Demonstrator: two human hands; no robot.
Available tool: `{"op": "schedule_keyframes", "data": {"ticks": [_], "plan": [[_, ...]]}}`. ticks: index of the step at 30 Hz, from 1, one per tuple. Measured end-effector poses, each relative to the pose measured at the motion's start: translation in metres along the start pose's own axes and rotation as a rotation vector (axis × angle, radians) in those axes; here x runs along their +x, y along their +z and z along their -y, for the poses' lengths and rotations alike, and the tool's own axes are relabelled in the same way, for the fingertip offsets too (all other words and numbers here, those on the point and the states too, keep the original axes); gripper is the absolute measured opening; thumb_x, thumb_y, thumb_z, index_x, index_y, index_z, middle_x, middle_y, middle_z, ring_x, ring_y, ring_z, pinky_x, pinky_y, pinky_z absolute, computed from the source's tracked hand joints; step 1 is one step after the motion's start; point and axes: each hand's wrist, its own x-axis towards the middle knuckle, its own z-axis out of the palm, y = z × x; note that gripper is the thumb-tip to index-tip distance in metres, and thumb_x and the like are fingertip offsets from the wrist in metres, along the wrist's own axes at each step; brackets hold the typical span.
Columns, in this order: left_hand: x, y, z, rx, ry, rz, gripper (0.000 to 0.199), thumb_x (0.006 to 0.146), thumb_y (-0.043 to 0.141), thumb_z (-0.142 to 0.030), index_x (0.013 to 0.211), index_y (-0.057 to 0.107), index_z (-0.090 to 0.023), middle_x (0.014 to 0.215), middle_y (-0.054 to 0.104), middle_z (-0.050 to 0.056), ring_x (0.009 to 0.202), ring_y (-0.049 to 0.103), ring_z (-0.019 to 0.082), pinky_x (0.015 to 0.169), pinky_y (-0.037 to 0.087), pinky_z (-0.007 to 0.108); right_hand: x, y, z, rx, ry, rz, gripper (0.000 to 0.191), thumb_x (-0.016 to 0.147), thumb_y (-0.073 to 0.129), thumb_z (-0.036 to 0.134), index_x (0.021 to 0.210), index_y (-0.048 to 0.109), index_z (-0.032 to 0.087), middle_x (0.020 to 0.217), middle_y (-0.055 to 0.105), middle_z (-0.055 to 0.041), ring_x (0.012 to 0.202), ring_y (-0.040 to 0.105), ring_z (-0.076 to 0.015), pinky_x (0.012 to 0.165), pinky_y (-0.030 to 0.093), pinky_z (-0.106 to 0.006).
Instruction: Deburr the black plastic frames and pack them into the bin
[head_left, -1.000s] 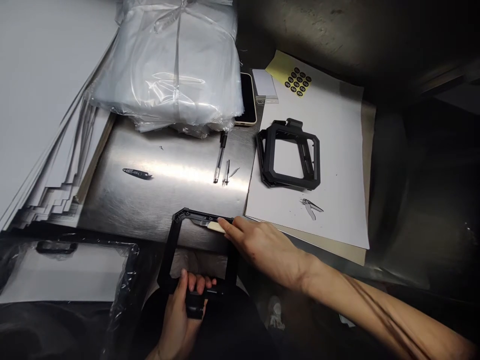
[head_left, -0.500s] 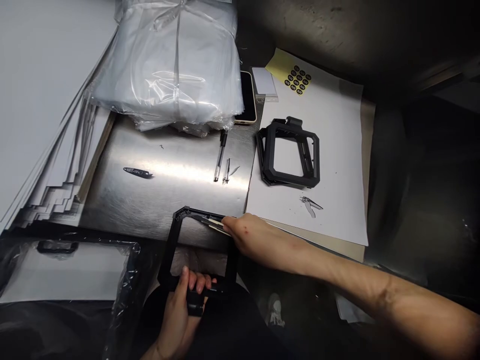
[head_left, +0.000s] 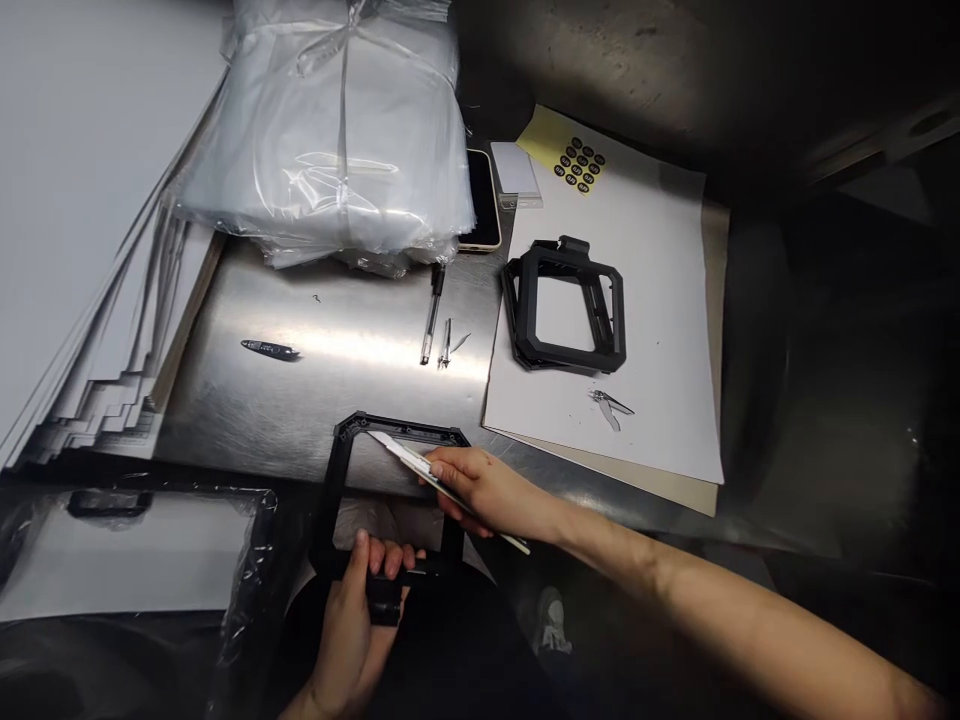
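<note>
Black plastic frame (head_left: 337,490) stands in the left hand (head_left: 349,625), whose grip is closed around its lower bar, and its upper corner lies over the edge of the steel worktop (head_left: 225,420). The right hand (head_left: 487,490) has a narrow grip on a thin knife (head_left: 397,452) with a pale handle, and the blade points at that upper corner. So the work on this frame seems to be in progress, as far as the view shows. A second black frame (head_left: 525,300) already lies on a white paper sheet (head_left: 675,300), well apart from the hands, with small metal pieces (head_left: 611,408) near it. As for containers, a tied clear plastic bundle (head_left: 330,130) sits at the back, and I cannot tell what is inside it. At lower left, clear film (head_left: 247,560) wraps a black-edged white panel (head_left: 135,550), and a stack of white sheets (head_left: 90,200) lies beside the worktop.
</note>
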Motion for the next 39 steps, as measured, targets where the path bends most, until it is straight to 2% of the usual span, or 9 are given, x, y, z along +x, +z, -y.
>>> {"op": "schedule_keyframes", "data": {"ticks": [2, 4, 7, 9, 13, 15, 20, 26, 39], "plan": [[-0.001, 0.001, -0.001, 0.009, -0.006, -0.007, 0.035, 0.079, 0.042, -0.033, 0.048, 0.048, -0.017, 0.05, 0.048, -0.001, 0.059, 0.049, 0.012, 0.065, 0.045, 0.026, -0.003, 0.001, 0.006, -0.044, -0.055, 0.083, 0.022, 0.086, 0.027, 0.026, 0.07, 0.039, 0.017, 0.049, 0.039, 0.0068, 0.033, 0.034, -0.0042, 0.032, 0.027, -0.015], [-0.002, 0.002, -0.001, 0.006, -0.006, -0.003, 0.036, 0.079, 0.042, -0.032, 0.048, 0.047, -0.017, 0.05, 0.048, -0.002, 0.059, 0.049, 0.012, 0.068, 0.045, 0.026, -0.006, -0.004, 0.01, -0.179, -0.159, 0.045, 0.023, 0.087, 0.026, 0.025, 0.074, 0.044, 0.017, 0.052, 0.042, 0.0056, 0.038, 0.038, -0.0054, 0.039, 0.033, -0.017], [-0.002, 0.002, -0.001, -0.006, -0.007, 0.018, 0.036, 0.079, 0.041, -0.034, 0.048, 0.048, -0.017, 0.05, 0.048, -0.002, 0.059, 0.05, 0.012, 0.077, 0.043, 0.031, -0.007, -0.021, 0.006, -0.595, -0.298, -0.439, 0.021, 0.086, 0.03, 0.025, 0.093, 0.049, 0.018, 0.067, 0.051, 0.0001, 0.057, 0.047, -0.0109, 0.055, 0.037, -0.023], [-0.002, 0.0, 0.0, -0.012, -0.017, 0.027, 0.036, 0.078, 0.042, -0.034, 0.048, 0.048, -0.017, 0.05, 0.05, -0.002, 0.061, 0.051, 0.012, 0.079, 0.042, 0.032, -0.003, -0.036, -0.005, -0.887, -0.289, -0.755, 0.024, 0.084, 0.034, 0.026, 0.101, 0.049, 0.016, 0.077, 0.052, -0.0052, 0.068, 0.047, -0.0157, 0.059, 0.035, -0.026], [-0.001, -0.002, 0.001, -0.024, -0.025, 0.013, 0.035, 0.078, 0.043, -0.034, 0.047, 0.049, -0.017, 0.05, 0.05, -0.001, 0.062, 0.052, 0.013, 0.078, 0.042, 0.032, 0.011, -0.046, -0.021, -1.172, -0.293, -1.023, 0.022, 0.08, 0.042, 0.022, 0.097, 0.054, 0.015, 0.09, 0.049, -0.0114, 0.082, 0.041, -0.0223, 0.067, 0.032, -0.033], [0.0, -0.002, 0.002, -0.026, -0.019, -0.002, 0.034, 0.077, 0.045, -0.034, 0.048, 0.049, -0.017, 0.05, 0.049, -0.001, 0.062, 0.052, 0.013, 0.076, 0.042, 0.031, 0.02, -0.034, -0.019, -1.177, -0.429, -1.03, 0.019, 0.08, 0.043, 0.02, 0.093, 0.056, 0.017, 0.091, 0.049, -0.0099, 0.084, 0.038, -0.0221, 0.071, 0.029, -0.036], [0.004, -0.002, 0.003, -0.039, -0.016, -0.028, 0.034, 0.075, 0.048, -0.034, 0.045, 0.048, -0.017, 0.047, 0.046, -0.002, 0.057, 0.049, 0.013, 0.072, 0.044, 0.03, 0.042, 0.007, -0.002, -1.179, -0.671, -0.758, 0.014, 0.08, 0.044, 0.018, 0.081, 0.058, 0.017, 0.079, 0.051, -0.0043, 0.075, 0.035, -0.0171, 0.066, 0.026, -0.031], [0.0, 0.005, 0.0, -0.033, -0.035, -0.069, 0.031, 0.073, 0.051, -0.03, 0.045, 0.047, -0.017, 0.049, 0.05, -0.001, 0.061, 0.053, 0.015, 0.07, 0.044, 0.029, 0.058, 0.011, 0.001, -1.344, -0.731, -0.676, 0.015, 0.079, 0.042, 0.011, 0.077, 0.057, 0.014, 0.075, 0.053, -0.0047, 0.072, 0.035, -0.0184, 0.061, 0.023, -0.032], [-0.001, 0.006, -0.001, -0.008, -0.043, -0.089, 0.03, 0.069, 0.057, -0.032, 0.045, 0.045, -0.017, 0.049, 0.048, -0.002, 0.062, 0.053, 0.016, 0.069, 0.043, 0.029, 0.051, 0.007, -0.007, -1.351, -0.659, -0.774, 0.013, 0.078, 0.042, 0.012, 0.081, 0.055, 0.013, 0.077, 0.052, -0.0053, 0.074, 0.036, -0.0185, 0.067, 0.022, -0.035]]}}
